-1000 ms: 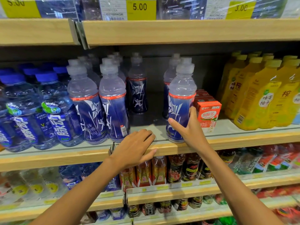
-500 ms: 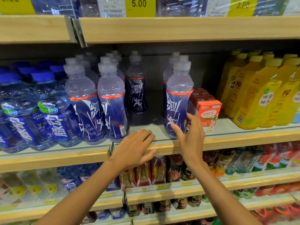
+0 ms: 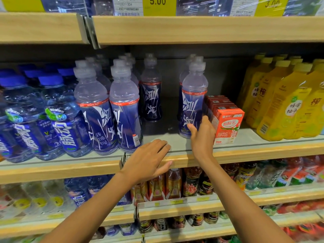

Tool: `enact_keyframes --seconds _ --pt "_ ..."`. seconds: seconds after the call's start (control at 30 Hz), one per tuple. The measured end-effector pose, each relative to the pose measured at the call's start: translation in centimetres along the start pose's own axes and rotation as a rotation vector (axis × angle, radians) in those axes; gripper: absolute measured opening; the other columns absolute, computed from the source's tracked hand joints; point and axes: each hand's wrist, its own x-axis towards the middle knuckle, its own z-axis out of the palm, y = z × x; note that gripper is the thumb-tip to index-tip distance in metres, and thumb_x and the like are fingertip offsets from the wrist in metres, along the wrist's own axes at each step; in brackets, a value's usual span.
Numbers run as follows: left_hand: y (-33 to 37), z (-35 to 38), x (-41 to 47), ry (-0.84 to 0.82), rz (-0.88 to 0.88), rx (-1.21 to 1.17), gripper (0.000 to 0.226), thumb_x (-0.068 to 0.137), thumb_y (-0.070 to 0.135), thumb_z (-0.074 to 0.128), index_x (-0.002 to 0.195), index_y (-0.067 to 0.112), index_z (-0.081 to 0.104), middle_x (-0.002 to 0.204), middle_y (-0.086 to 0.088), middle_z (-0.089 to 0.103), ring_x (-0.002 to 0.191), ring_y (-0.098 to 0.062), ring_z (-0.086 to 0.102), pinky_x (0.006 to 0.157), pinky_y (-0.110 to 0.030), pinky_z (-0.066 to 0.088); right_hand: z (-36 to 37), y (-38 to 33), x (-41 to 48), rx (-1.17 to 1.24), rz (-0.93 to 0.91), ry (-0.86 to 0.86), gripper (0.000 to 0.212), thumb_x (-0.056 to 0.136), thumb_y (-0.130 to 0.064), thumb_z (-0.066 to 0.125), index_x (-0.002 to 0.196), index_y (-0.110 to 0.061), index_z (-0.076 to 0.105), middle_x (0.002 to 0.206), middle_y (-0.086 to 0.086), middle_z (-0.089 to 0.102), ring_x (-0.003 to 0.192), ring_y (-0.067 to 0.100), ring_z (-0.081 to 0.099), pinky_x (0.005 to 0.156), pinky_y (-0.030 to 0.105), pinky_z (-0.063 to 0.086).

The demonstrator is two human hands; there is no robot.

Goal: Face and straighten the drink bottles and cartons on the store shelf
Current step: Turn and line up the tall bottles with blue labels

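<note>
My right hand (image 3: 201, 137) grips the lower part of a clear bottle with a blue label (image 3: 192, 100) that stands upright on the middle shelf (image 3: 263, 149), thumb on its left side and fingers round its right. A red drink carton (image 3: 228, 126) stands right beside it, heading a row. My left hand (image 3: 149, 158) rests flat on the shelf's front edge, holding nothing. Two matching blue-label bottles (image 3: 112, 113) stand at the front to the left, and another (image 3: 150, 95) stands further back.
Blue-capped water bottles (image 3: 43, 116) fill the shelf's left end and yellow juice bottles (image 3: 284, 102) its right end. There is a gap on the shelf between the front bottles. The lower shelf (image 3: 192, 207) holds small dark and red bottles. Price tags (image 3: 157, 4) hang on the shelf above.
My right hand has slid lower on the blue-label bottle, which has moved back from the shelf's front edge. My left hand has stayed on the shelf edge.
</note>
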Motion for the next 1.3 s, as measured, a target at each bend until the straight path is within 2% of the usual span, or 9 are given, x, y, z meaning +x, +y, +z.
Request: enact_keyframes --seconds 0.33,0.47,0.53,0.6,0.73,0.87,1.0,1.17,1.3 --pt "-0.2 -0.3 -0.4 0.012 0.005 -0.011 0.052 0.096 0.045 0.035 0.121 0.006 0.061 0.120 -0.009 0.063 0.106 -0.021 0.062 0.082 -0.033 0.055 0.5 0.2 1.4 -0.063 0.081 -0.072 0.033 0.093 -0.020 0.059 0.120 -0.002 0.053 0.125 0.016 0.060 0.114 0.027 0.058 0.080 0.020 0.039" --pt "-0.7 -0.1 -1.2 0.029 0.018 0.053 0.050 0.096 0.043 0.037 0.115 0.005 0.063 0.116 -0.010 0.065 0.103 -0.021 0.063 0.082 -0.033 0.055 -0.7 -0.5 -1.3 -0.071 -0.172 0.072 0.036 0.093 -0.016 0.059 0.125 -0.001 0.052 0.122 0.014 0.059 0.115 0.025 0.054 0.092 0.024 0.041" --pt "-0.9 0.0 -1.5 0.040 0.039 0.096 0.051 0.096 0.042 0.036 0.114 0.004 0.064 0.115 -0.011 0.065 0.103 -0.022 0.063 0.085 -0.033 0.054 -1.0 -1.4 -2.1 0.018 -0.309 0.117 0.031 0.091 -0.013 0.062 0.120 -0.002 0.057 0.113 0.012 0.062 0.105 0.022 0.058 0.088 0.024 0.044" --pt "-1.1 0.2 -1.5 0.056 0.059 0.125 0.051 0.097 0.042 0.036 0.114 0.003 0.064 0.114 -0.012 0.065 0.104 -0.023 0.063 0.086 -0.034 0.054 -0.5 -2.4 -1.6 0.169 -0.326 -0.009 0.026 0.091 -0.015 0.062 0.115 -0.004 0.059 0.105 0.008 0.064 0.095 0.018 0.060 0.082 0.026 0.050" --pt "-1.1 0.5 -1.6 0.074 0.088 0.193 0.053 0.099 0.040 0.034 0.113 -0.001 0.064 0.113 -0.017 0.066 0.102 -0.027 0.064 0.083 -0.037 0.055 2.7 -3.3 1.1 0.241 -0.130 -0.278 0.034 0.089 -0.028 0.066 0.110 -0.001 0.061 0.103 0.013 0.066 0.095 0.025 0.062 0.083 0.040 0.052" --pt "-0.9 0.7 -1.7 0.091 0.074 0.203 0.052 0.098 0.041 0.035 0.114 0.001 0.065 0.114 -0.015 0.066 0.102 -0.026 0.064 0.084 -0.037 0.055 6.8 -3.7 3.5 0.348 -0.049 -0.392 0.057 0.083 -0.030 0.072 0.129 -0.005 0.048 0.123 0.011 0.060 0.105 0.015 0.055 0.084 0.022 0.040" --pt "-1.0 0.7 -1.6 0.096 0.056 0.176 0.052 0.096 0.042 0.035 0.113 0.001 0.064 0.112 -0.014 0.066 0.100 -0.025 0.063 0.081 -0.036 0.055 10.6 -3.6 5.1 0.409 0.040 -0.471 0.069 0.080 -0.034 0.075 0.135 -0.009 0.043 0.131 0.009 0.058 0.112 0.019 0.056 0.085 0.023 0.038" --pt "-1.0 0.8 -1.6 0.099 0.058 0.168 0.051 0.097 0.042 0.037 0.114 0.001 0.063 0.113 -0.014 0.066 0.101 -0.025 0.063 0.082 -0.036 0.054 12.4 -3.3 5.7 0.548 0.011 -0.471 0.055 0.079 -0.018 0.077 0.127 -0.004 0.052 0.122 0.013 0.063 0.105 0.017 0.058 0.070 -0.001 0.039" --pt "-0.9 0.8 -1.6 0.114 0.060 0.171 0.051 0.096 0.041 0.039 0.113 0.001 0.064 0.112 -0.015 0.066 0.100 -0.025 0.063 0.082 -0.036 0.054 13.3 -3.0 6.0 0.527 -0.007 -0.496 0.049 0.081 -0.010 0.075 0.124 0.002 0.055 0.120 0.018 0.063 0.103 0.016 0.057 0.065 -0.003 0.037"
